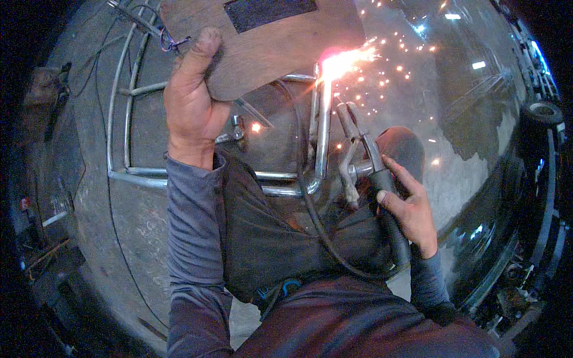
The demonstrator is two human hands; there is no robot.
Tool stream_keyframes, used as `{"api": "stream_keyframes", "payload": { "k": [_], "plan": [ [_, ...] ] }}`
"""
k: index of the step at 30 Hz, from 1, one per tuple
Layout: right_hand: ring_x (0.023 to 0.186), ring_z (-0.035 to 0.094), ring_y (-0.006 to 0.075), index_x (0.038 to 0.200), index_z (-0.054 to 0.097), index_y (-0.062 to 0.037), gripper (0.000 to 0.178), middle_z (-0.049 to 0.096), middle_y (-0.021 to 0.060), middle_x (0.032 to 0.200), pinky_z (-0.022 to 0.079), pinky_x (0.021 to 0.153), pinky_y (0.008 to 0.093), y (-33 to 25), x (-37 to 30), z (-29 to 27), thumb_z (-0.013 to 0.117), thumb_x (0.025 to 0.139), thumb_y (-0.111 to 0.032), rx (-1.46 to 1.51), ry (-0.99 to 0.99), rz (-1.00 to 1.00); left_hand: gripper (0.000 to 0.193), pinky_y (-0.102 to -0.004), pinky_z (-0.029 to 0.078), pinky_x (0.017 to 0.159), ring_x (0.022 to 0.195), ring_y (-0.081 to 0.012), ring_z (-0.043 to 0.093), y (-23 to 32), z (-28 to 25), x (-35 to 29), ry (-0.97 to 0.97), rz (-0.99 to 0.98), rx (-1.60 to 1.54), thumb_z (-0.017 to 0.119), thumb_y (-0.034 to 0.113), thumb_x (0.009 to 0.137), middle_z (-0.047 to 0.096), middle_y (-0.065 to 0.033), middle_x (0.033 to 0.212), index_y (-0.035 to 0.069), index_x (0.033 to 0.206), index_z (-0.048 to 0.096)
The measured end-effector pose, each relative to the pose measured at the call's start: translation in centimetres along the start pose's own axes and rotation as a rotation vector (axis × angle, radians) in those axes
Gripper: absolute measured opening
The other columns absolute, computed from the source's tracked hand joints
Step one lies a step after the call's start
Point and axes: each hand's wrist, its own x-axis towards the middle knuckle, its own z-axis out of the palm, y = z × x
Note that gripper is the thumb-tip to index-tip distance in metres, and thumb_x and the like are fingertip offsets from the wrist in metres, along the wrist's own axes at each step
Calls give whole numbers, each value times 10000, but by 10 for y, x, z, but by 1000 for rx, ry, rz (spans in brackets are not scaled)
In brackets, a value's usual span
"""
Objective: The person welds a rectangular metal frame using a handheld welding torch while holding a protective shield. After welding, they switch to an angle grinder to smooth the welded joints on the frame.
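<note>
My left hand (192, 113) grips the left edge of a brown hand-held welding shield (268, 59), thumb on its near face. A dark viewing window (271, 13) is set in the shield. My right hand (410, 210) is closed round the black handle of a welding electrode holder (389, 218), whose jaws point away from me. Beyond the jaws, a bright arc glows at the upper end of a shiny bent tube (323, 131), part of a metal tube frame (143, 178). Sparks spray to the right. Glare hides the electrode's tip and the joint.
A black cable (307, 203) loops from the handle over my lap and up across the frame. A thin dark line (116, 227) runs over the grey concrete floor (140, 232). To the far right, a small wheel (543, 112) stands among dark equipment. My knee (403, 149) is close beside the holder.
</note>
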Motion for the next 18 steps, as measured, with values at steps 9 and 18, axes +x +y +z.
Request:
{"api": "stream_keyframes", "payload": {
  "k": [9, 18],
  "plan": [
    [1209, 558, 223, 1405, 493, 1, 640, 598, 164, 1327, 403, 1050, 326, 5, -2, 2, 697, 805, -90, -90, -38, -66, 314, -366, 552, 865, 978, -211, 676, 0, 7, -21, -20, -73, 56, 581, 228, 986, 669, -76, 1108, 27, 1227, 587],
    [996, 608, 159, 1347, 539, 18, 565, 660, 119, 1122, 494, 877, 296, -5, -2, 2, 694, 821, -119, -27, -52, 97, 538, -346, 497, 934, 1060, -213, 631, 11, 24, -42, -285, -226, 427, 707, 267, 867, 633, -87, 1206, 3, 1305, 539]
  ]
}}
